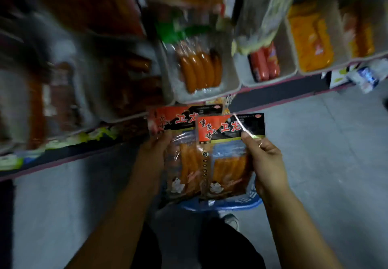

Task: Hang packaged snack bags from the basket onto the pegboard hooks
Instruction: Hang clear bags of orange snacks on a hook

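From the head camera, the left hand (156,149) grips one snack bag (180,153) by its left edge and the right hand (266,155) pinches a second, overlapping snack bag (228,159) at its right edge, both held above the blue basket (222,204) in front of blurred shelf trays (201,92). The bags look light, soft and slippery, so the stiffer printed header seems the safest place to hold; no pegboard hooks can be made out

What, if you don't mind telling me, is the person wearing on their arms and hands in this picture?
Nothing covers them: both forearms are bare as far as the picture shows, with no sleeves, gloves or watch in view. The left hand shows no jewellery. The right hand has a thin ring on one finger. The dim, blurred picture hides finer marks.
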The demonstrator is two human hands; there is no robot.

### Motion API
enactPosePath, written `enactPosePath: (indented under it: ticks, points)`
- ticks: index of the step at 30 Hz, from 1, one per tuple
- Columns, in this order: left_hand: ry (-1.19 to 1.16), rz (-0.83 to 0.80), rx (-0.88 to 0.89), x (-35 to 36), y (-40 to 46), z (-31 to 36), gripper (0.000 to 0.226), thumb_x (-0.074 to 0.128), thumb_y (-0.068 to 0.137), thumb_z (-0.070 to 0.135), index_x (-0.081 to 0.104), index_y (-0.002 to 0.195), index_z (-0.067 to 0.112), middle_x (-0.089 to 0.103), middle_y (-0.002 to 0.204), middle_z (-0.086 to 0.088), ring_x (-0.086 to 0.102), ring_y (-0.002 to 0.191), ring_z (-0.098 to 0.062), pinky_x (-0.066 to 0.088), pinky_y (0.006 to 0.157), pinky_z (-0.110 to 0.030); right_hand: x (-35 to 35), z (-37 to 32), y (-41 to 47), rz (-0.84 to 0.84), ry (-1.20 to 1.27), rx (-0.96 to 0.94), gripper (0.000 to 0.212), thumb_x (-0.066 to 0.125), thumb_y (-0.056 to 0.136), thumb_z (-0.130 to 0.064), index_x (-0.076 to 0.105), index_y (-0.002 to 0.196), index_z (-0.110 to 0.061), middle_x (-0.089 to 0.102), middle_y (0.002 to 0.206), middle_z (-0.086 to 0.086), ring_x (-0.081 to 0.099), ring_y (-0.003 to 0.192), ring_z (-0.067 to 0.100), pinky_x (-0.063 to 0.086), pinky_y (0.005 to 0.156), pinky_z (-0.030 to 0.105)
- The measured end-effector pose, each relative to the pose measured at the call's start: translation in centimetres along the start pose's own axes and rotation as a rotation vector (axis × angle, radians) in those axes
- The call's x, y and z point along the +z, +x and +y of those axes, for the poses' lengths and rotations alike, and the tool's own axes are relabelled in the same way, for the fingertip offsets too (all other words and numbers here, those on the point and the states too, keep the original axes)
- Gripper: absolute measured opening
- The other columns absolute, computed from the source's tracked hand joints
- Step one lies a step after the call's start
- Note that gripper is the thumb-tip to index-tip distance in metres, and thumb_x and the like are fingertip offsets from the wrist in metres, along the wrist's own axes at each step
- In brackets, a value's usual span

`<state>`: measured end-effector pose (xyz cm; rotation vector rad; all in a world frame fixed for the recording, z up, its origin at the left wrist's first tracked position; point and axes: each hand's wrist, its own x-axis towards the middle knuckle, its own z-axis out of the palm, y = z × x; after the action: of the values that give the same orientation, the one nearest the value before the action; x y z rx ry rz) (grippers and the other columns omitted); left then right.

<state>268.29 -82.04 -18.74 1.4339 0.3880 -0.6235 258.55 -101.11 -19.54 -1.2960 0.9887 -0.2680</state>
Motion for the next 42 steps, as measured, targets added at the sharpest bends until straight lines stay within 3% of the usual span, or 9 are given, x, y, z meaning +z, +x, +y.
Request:
enactPosePath:
  ticks: [3,7,13,16,19,25,31,37,42]
  points:
    - [-0.168,-0.002,0.073,-1.1,-6.9,10.7,0.039,0.057,0.089,0.028,0.063,0.052,0.017,0.052,0.040,0.008,0.047,0.032,-0.004,0.037,0.038,-0.011,2.7,-10.8,-6.2,-0.081,-0.004,-0.083,0.033,0.074,0.065,-0.054,0.065,0.059,-0.022,0.054,0.061,0.001,0.049,0.060,0.014,0.042,0.060,0.029]
    - [-0.272,-0.038,0.215,-3.3,-14.7,23.7,0.028,0.062,0.075,0.039,0.067,0.064,0.013,0.058,0.044,0.001,0.050,0.032,-0.012,0.039,0.037,-0.018,7.3,-22.5,-13.4,-0.235,0.002,-0.267,0.038,0.070,0.081,-0.036,0.060,0.046,-0.027,0.045,0.042,-0.016,0.039,0.041,-0.002,0.036,0.047,0.018]
    - [-0.220,0.052,0.668,-8.4,-21.9,37.6,0.021,0.059,0.088,0.029,0.074,0.075,0.024,0.074,0.073,0.000,0.070,0.065,-0.018,0.055,0.065,-0.035,14.5,-34.5,-21.1,-0.415,-0.060,-0.623,0.039,0.065,0.069,-0.047,0.064,0.066,-0.008,0.057,0.059,-0.005,0.050,0.058,0.006,0.040,0.062,0.026]
    - [-0.267,-0.023,0.807,-10.9,-24.7,42.7,0.022,0.060,0.085,0.028,0.071,0.067,0.022,0.071,0.063,0.000,0.066,0.050,-0.011,0.051,0.047,-0.023,17.9,-39.3,-24.5,-0.440,0.033,-0.794,0.037,0.065,0.068,-0.043,0.058,0.071,-0.007,0.057,0.060,-0.005,0.051,0.060,0.008,0.043,0.060,0.021]
    - [-0.256,-0.117,0.916,-13.5,-27.2,47.1,0.025,0.062,0.071,0.036,0.069,0.056,0.018,0.068,0.055,-0.001,0.064,0.046,-0.010,0.050,0.044,-0.021,21.0,-43.3,-27.5,-0.480,0.074,-0.949,0.045,0.070,0.072,-0.039,0.057,0.078,0.003,0.056,0.066,0.007,0.051,0.063,0.015,0.041,0.061,0.028]
    - [-0.217,-0.271,1.012,-16.8,-29.4,53.2,0.017,0.064,0.068,0.031,0.075,0.066,0.019,0.073,0.066,-0.004,0.069,0.056,-0.014,0.053,0.050,-0.021,25.8,-48.4,-31.9,-0.503,0.138,-1.138,0.014,0.066,0.071,-0.036,0.069,0.062,-0.025,0.060,0.049,-0.011,0.053,0.047,-0.004,0.040,0.048,0.009]
    - [-0.072,-0.319,1.190,-18.4,-30.6,59.2,0.016,0.068,0.066,0.030,0.074,0.081,0.030,0.075,0.081,0.000,0.072,0.071,-0.016,0.055,0.056,-0.025,27.5,-52.0,-32.5,-0.457,0.142,-1.209,0.008,0.072,0.078,-0.039,0.074,0.085,-0.036,0.075,0.079,-0.006,0.071,0.074,0.009,0.054,0.067,0.022]
    - [0.158,-0.123,1.397,-16.7,-31.7,64.3,0.033,0.068,0.049,0.057,0.074,0.074,0.037,0.075,0.079,0.011,0.069,0.077,-0.002,0.052,0.070,-0.018,28.2,-56.2,-31.5,-0.445,0.189,-1.279,0.017,0.065,0.074,-0.040,0.074,0.086,-0.032,0.076,0.078,-0.002,0.070,0.072,0.012,0.053,0.067,0.029]
    - [0.088,-0.033,1.444,-14.0,-32.0,68.2,0.011,0.072,0.066,0.039,0.074,0.069,0.029,0.074,0.071,0.008,0.069,0.071,-0.006,0.052,0.061,-0.017,28.4,-59.8,-31.3,-0.467,0.252,-1.348,0.014,0.065,0.079,-0.035,0.072,0.082,-0.046,0.076,0.086,0.003,0.072,0.084,0.025,0.058,0.077,0.046]
